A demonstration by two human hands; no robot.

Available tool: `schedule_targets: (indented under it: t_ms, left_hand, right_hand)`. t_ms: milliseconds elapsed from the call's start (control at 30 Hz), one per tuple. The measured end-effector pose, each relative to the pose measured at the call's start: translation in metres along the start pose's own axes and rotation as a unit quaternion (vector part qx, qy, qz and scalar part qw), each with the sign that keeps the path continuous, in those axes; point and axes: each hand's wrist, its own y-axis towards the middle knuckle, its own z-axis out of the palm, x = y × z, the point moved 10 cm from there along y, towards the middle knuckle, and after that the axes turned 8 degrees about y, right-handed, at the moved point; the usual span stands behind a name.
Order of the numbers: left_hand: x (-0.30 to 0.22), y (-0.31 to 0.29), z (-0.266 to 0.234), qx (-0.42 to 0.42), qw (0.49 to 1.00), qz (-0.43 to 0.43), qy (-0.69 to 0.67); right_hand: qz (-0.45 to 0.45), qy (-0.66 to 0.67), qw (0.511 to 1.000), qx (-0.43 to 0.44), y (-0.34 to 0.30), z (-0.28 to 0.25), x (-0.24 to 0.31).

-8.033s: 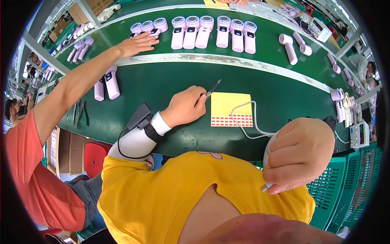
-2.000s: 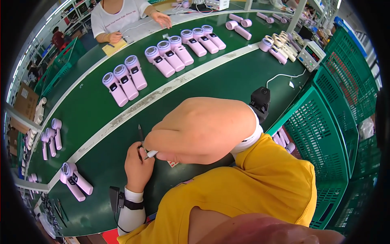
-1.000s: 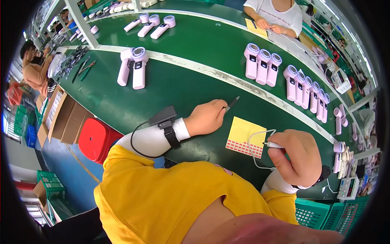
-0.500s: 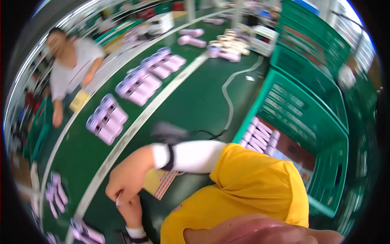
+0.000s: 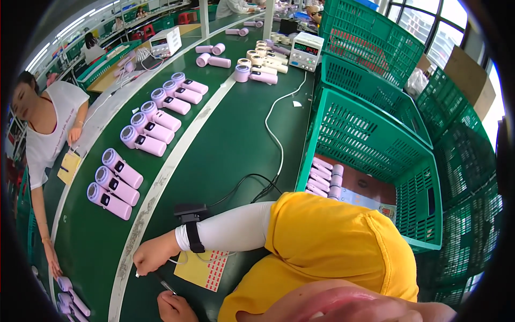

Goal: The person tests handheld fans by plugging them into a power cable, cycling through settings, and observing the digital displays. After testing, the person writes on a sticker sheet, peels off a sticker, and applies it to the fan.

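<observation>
On the green work table, the right hand is closed, seemingly pinching a small white tool beside the yellow sheet of red stickers. Near the lower edge, the left hand curls around a thin dark pen-like tool. Lilac handheld devices lie well apart.

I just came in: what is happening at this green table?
A person in a yellow shirt works there. The right hand pinches a small white part on a wire, beside a yellow sheet of red stickers. The left hand, low in the picture, holds a thin dark tool. Pink devices lie in rows on the table and in a green crate.
</observation>
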Motion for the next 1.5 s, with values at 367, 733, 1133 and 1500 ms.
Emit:
schedule_targets:
  t_ms: [367,733,1133,1500]
  left_hand:
    - [-0.022,-0.005,-0.004,-0.028,0.996,0.013,0.080]
    - [0.009,-0.010,0.000,-0.028,0.990,0.028,0.132]
    - [0.033,-0.009,-0.002,-0.031,0.992,0.043,0.112]
    - [0.052,-0.006,-0.003,-0.040,0.990,0.035,0.131]
  right_hand:
    - [-0.036,-0.127,0.991,-0.015,0.013,0.002,-0.006]
    - [-0.035,-0.149,0.988,0.000,0.026,0.016,-0.012]
    - [-0.054,-0.175,0.983,-0.004,0.046,0.022,-0.024]
    - [-0.017,-0.047,0.998,0.049,0.049,0.035,-0.033]
